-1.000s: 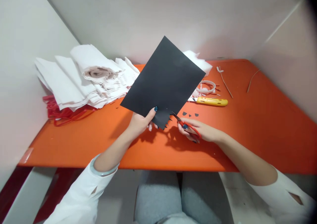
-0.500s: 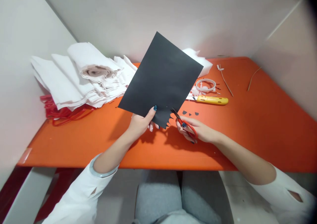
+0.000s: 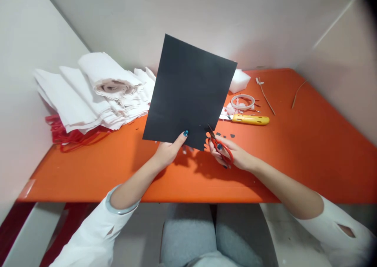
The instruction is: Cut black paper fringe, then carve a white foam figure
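Black card sheet (image 3: 188,92) upright above orange table (image 3: 294,161), left hand (image 3: 167,153) pinching its lower edge, right hand (image 3: 232,155) closed through red scissors (image 3: 219,146), blades at sheet's bottom-right corner, pointing up-left.

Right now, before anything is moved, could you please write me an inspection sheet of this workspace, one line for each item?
Surface: orange table, with small paper bits scattered on it.
Job's things: black sheet held up above the table; red scissors with blades at its lower right edge.
Clutter: white paper stack far left, lying on red strips; yellow utility knife, tape ring, black snippets, white foam piece, thin sticks.
Grippers: left hand pinches the sheet's lower edge; right hand grips the scissors.
Cables: nothing seen.
Surroundings: pale walls on three sides; grey trousers below the table edge.
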`<move>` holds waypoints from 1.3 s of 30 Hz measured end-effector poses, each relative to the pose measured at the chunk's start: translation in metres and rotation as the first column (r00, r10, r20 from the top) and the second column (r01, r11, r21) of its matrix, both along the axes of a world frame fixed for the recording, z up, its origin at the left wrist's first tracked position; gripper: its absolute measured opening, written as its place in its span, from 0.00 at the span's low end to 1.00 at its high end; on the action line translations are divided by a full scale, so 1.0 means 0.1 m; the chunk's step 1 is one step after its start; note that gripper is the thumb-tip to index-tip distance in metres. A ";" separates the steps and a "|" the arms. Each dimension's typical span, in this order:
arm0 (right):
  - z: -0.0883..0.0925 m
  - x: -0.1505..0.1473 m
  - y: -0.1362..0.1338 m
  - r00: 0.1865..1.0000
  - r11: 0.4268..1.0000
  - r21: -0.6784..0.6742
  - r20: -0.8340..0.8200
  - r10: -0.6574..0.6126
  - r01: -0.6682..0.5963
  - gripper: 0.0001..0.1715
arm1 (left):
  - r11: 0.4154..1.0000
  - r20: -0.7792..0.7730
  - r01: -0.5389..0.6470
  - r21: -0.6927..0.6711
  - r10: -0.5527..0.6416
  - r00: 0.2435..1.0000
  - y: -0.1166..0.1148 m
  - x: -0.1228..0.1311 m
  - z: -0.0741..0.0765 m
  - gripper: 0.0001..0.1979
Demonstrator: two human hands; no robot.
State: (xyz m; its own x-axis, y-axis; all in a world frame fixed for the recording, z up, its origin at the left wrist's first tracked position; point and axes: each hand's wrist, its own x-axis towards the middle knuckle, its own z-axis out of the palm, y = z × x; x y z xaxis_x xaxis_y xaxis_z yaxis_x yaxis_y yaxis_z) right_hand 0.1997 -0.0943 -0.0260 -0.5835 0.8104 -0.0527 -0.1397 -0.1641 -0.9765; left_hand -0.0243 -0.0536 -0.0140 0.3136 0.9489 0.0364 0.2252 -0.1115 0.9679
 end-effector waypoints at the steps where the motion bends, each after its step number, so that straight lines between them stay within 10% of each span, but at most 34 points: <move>1: 0.01 0.03 0.01 1.000 1.000 0.017 0.024 -0.012 0.011 0.22 | 0.999 0.033 -0.040 0.034 0.039 0.999 0.01 -0.01 0.01 0.19; 6: 0.15 0.27 0.07 0.898 0.958 0.284 0.409 -0.164 0.046 0.15 | 0.981 0.420 -0.191 0.014 0.168 0.892 0.16 -0.16 0.24 0.28; 13: 0.31 0.44 0.12 0.790 0.937 0.319 0.607 -0.088 -0.141 0.17 | 0.964 0.267 -0.247 -0.093 0.263 0.927 0.38 -0.35 0.27 0.31; 21: 0.22 0.50 0.08 0.896 0.972 -0.112 0.376 0.236 -0.208 0.20 | 0.978 -0.004 -0.199 -0.071 0.199 0.980 0.33 -0.33 0.12 0.26; 39: 0.06 0.43 0.12 0.977 0.976 -0.119 0.083 0.195 -0.185 0.22 | 0.948 -0.175 -0.313 0.047 0.317 0.932 0.28 -0.31 0.13 0.31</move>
State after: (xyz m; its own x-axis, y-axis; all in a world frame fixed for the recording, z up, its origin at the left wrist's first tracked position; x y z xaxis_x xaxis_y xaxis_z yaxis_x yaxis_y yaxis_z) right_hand 0.2432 -0.0823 -0.0200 -0.7144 0.6714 -0.1973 -0.0043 -0.2862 -0.9582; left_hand -0.0550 -0.0254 -0.0009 0.0017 0.9997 0.0258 0.4202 -0.0241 0.9071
